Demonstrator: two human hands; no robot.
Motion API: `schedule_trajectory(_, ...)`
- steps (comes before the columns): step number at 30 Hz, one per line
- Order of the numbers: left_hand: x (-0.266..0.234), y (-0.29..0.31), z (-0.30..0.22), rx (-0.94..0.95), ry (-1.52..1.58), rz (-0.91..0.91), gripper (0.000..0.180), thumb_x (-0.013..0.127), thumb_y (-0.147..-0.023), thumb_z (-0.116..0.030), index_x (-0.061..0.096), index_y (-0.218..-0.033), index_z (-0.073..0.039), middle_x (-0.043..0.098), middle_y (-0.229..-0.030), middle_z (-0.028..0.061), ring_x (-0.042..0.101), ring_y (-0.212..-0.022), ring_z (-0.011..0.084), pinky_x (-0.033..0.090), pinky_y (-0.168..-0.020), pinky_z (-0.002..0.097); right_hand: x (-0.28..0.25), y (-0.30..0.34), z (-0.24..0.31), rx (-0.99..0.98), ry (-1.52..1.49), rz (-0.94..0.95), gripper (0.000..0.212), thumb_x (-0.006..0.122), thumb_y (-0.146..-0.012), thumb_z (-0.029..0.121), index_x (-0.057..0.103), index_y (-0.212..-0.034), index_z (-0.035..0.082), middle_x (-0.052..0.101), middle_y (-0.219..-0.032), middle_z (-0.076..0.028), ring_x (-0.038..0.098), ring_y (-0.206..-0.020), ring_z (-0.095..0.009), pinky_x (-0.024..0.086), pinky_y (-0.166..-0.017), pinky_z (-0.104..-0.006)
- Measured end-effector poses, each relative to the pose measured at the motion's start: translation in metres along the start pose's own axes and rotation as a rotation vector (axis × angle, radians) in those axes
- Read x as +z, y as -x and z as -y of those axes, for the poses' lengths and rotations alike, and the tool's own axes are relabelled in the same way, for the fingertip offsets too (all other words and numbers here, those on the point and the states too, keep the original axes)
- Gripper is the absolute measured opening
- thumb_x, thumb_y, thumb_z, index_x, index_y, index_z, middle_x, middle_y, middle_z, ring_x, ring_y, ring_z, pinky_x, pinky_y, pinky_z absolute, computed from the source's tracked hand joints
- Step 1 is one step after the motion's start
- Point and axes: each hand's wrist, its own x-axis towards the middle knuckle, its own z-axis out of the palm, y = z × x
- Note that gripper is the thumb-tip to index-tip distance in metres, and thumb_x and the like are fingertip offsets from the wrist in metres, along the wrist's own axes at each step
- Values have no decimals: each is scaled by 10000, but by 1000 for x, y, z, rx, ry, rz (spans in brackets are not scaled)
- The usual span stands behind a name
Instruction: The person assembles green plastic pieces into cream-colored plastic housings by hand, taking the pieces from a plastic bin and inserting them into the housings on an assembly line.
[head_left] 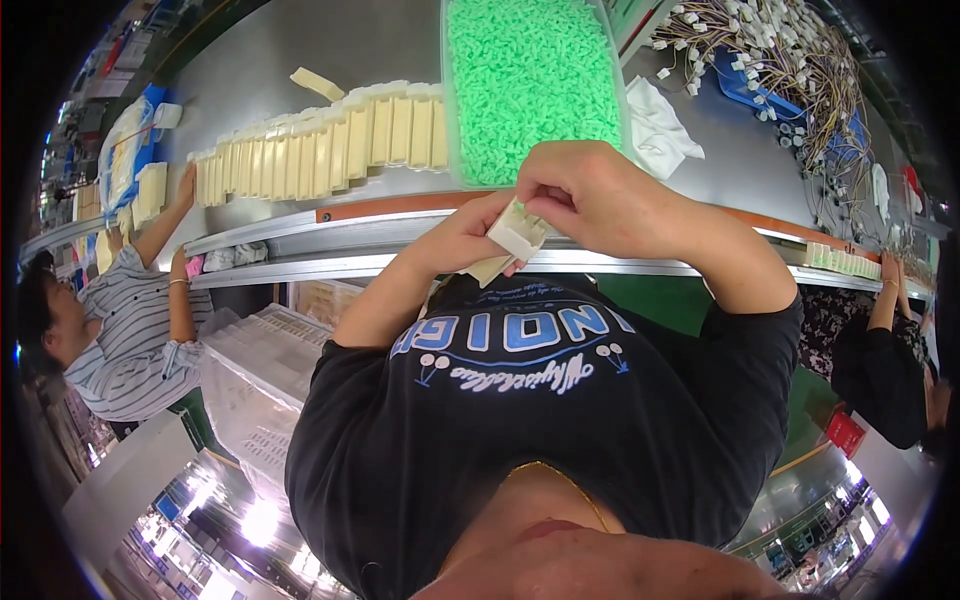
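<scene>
My left hand [462, 236] grips a cream-coloured plastic housing [517, 232] with a white end, held tilted in front of my chest at the bench edge. Its open end faces my right hand [592, 192]. The fingers of that hand are closed in a pinch right at the opening; whatever sits between them is hidden. Just beyond both hands stands a clear plastic bin [451, 120] filled with small bright green plastic pieces [535, 85]. To its left, similar cream housings [335, 148] stand side by side in a long row.
One loose cream piece [317, 83] lies behind the row. A white cloth [661, 128] rests right of the bin. Wires with white connectors [790, 65] pile up at far right. Metal rails [360, 235] run along the near edge. Co-workers sit at left [135, 340] and right [875, 370].
</scene>
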Motion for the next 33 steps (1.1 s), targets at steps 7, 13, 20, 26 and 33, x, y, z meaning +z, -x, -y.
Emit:
schedule_trajectory(7, 13, -1, -7, -14, 100, 54, 369, 563, -783, -165, 396, -1074, -9, 526, -710, 114, 524, -577, 177, 414, -490, 264, -12, -9, 7, 137, -96, 162, 50, 572, -719, 7, 535, -750, -7, 519, -662, -71, 486, -566, -146, 394, -510, -263)
schedule_trajectory(13, 11, -6, -6, 21, 124, 20, 347, 537, -791, -121, 400, -1093, -17, 516, -735, 84, 523, -607, 151, 423, -510, 261, -7, -2, 3, -16, 55, -24, 45, 566, -717, 7, 534, -745, -7, 521, -656, -76, 491, -570, -152, 395, -511, -262)
schedule_trajectory(20, 19, -9, 7, 132, -97, -82, 391, 540, -782, -184, 376, -1089, -7, 523, -722, 91, 520, -603, 158, 418, -537, 262, -17, -8, 3, 210, -135, 278, 61, 573, -714, 18, 533, -751, -11, 525, -660, -86, 492, -572, -165, 397, -515, -271)
schedule_trajectory(26, 21, -6, -4, 87, -43, -105, 464, 546, -770, -221, 352, -1131, -4, 537, -752, 104, 527, -605, 151, 419, -525, 256, -14, -4, 4, 43, -21, 65, 47, 570, -720, 18, 537, -741, -9, 512, -637, -63, 470, -553, -128, 395, -508, -242)
schedule_trajectory(33, 19, -9, -2, 100, -98, -68, 479, 550, -775, -239, 348, -1141, -4, 537, -733, 105, 526, -587, 153, 415, -512, 253, -19, -3, 8, 81, -54, 89, 34, 558, -724, 11, 534, -736, -9, 506, -633, -55, 462, -550, -111, 383, -496, -240)
